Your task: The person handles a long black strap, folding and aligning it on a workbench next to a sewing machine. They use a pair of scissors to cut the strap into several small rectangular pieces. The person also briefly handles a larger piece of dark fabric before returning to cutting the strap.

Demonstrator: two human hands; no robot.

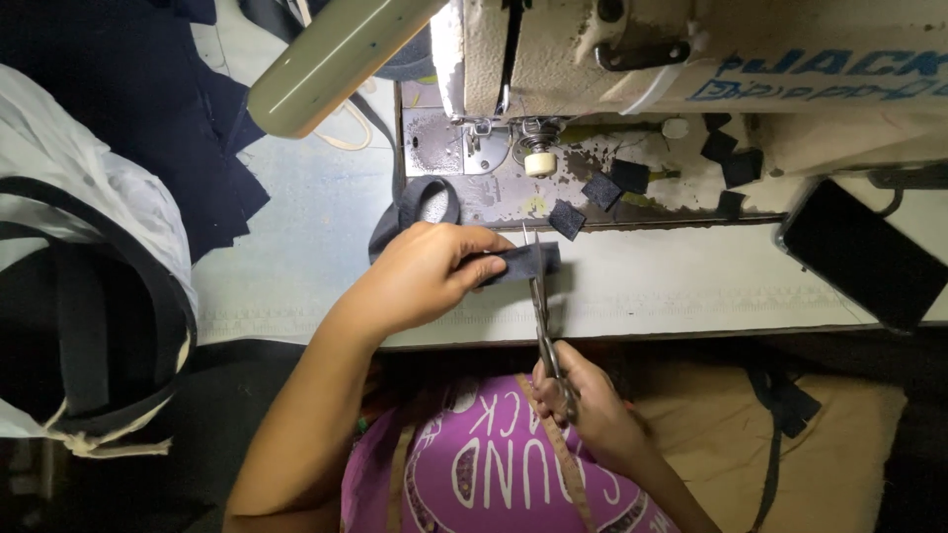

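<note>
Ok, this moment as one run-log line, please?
left hand: pinches dark fabric strip | right hand: holds scissors, blades at strip | cut dark squares by sewing machine

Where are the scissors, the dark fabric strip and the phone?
scissors (pixel 541 314): head view, on the blades near the pivot.
dark fabric strip (pixel 530 261): head view, its free end.
phone (pixel 861 254): head view, screen middle.

A pale worktable (pixel 296 247) spans the centre. At twelve o'clock stands a cream sewing machine (pixel 691 59); at three, a dark phone (pixel 864 257); at nine, a white bag (pixel 69 197).
</note>
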